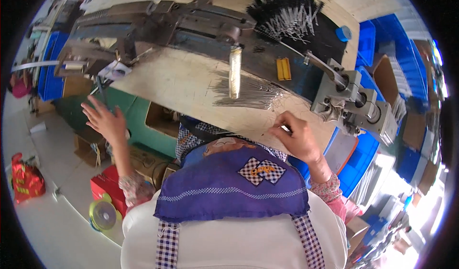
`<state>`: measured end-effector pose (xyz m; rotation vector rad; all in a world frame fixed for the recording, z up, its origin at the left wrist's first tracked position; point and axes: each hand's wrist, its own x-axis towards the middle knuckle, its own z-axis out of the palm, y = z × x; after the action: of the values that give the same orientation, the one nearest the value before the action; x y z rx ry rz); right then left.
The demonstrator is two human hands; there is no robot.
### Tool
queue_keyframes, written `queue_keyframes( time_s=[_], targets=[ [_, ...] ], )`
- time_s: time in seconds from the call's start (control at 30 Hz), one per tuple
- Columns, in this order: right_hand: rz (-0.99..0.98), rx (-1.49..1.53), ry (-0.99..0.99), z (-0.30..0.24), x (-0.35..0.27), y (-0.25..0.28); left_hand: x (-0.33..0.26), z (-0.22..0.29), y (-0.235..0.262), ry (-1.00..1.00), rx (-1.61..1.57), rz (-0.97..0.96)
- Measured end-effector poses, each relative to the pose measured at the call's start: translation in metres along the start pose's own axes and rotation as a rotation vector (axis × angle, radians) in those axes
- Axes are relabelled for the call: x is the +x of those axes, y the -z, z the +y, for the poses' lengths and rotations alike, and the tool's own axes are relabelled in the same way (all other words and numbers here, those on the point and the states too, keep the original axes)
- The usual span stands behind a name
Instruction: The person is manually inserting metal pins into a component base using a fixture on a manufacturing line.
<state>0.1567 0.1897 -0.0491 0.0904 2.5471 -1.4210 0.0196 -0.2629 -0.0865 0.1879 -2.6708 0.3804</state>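
Observation:
Out to the left, my left hand point(106, 120) is stretched with its fingers apart, holding nothing. It is near a dark lever-like rod point(101, 88) at the left end of a long metal bench machine point(167, 25). My right hand point(297, 137) is at the table's near edge with thumb and fingers pinched together; whatever is between them is too fine to make out. Just beyond it, a pile of thin metal wires point(251, 94) lies on the wooden table point(177, 77). A tape-wrapped handle point(234, 73) from the machine extends over the pile.
A grey metal fixture point(354, 97) stands at the table's right end. Behind are a yellow block point(283, 69), a blue tape roll point(343, 33) and a heap of silver-ended black pieces point(291, 20). Blue bins point(394, 44) line the right. A red box point(107, 185) is on the floor at left.

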Motion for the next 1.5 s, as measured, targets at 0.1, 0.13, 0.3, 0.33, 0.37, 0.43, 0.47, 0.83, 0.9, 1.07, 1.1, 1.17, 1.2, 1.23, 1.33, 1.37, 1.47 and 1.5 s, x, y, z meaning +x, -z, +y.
queue_keyframes(
  time_s=[0.1,0.13,0.3,0.33,0.37,0.43,0.47,0.83,0.9,1.07,1.1,1.17,1.2,1.23,1.33,1.37,1.47,1.5],
  targets=[
    [0.173,0.056,0.117,-0.003,0.008,0.018,0.017,-0.064,-0.013,0.377,-0.308,-0.235],
    [0.228,0.023,0.166,-0.013,0.010,0.018,0.005,-0.091,-0.019,0.341,-0.383,-0.194],
    [0.399,0.060,0.058,-0.014,0.002,0.037,-0.007,0.017,0.003,0.168,-0.196,-0.161],
    [0.357,-0.007,0.068,-0.017,0.004,0.040,-0.018,0.050,0.015,-0.089,-0.301,0.112],
    [0.358,0.000,0.080,-0.028,0.011,0.040,-0.023,0.077,0.047,-0.338,-0.646,-0.017],
    [0.287,-0.180,0.264,-0.057,0.020,0.030,-0.016,0.136,0.142,-0.610,-1.284,-0.478],
    [0.264,-0.187,0.394,-0.070,0.026,0.027,-0.028,0.158,0.152,-0.750,-1.454,-0.528],
    [0.414,-0.658,0.569,-0.064,0.077,0.073,-0.033,0.211,0.128,-0.166,-2.018,-1.071],
    [0.423,-0.741,0.569,-0.064,0.080,0.072,-0.024,0.226,0.134,0.158,-2.092,-1.421],
    [0.430,-0.872,0.625,-0.062,0.090,0.069,0.036,0.191,0.182,0.220,-2.535,-1.711],
    [0.420,-0.886,0.599,-0.062,0.091,0.069,0.054,0.182,0.173,0.236,-2.819,-1.831],
    [0.422,-0.883,0.570,-0.063,0.091,0.068,0.056,0.157,0.146,0.647,-3.222,-1.614],
    [0.409,-0.800,0.581,-0.067,0.085,0.066,0.054,0.142,0.129,0.722,-3.227,-1.439],
    [0.398,-0.725,0.589,-0.070,0.082,0.067,0.044,0.131,0.114,0.716,-3.216,-1.457],
    [0.455,-0.759,0.541,-0.069,0.104,0.077,0.032,0.128,0.119,-0.445,-2.140,-0.970],
    [0.430,-0.805,0.480,-0.057,0.125,0.080,0.034,0.150,0.148,-0.546,-1.725,-0.975],
    [0.386,-0.892,0.417,-0.053,0.159,0.100,0.041,0.250,0.134,-0.974,-1.567,-0.904],
    [0.410,-0.859,0.447,-0.052,0.161,0.107,0.046,0.278,0.133,-0.952,-1.519,-0.923]
  ],
)
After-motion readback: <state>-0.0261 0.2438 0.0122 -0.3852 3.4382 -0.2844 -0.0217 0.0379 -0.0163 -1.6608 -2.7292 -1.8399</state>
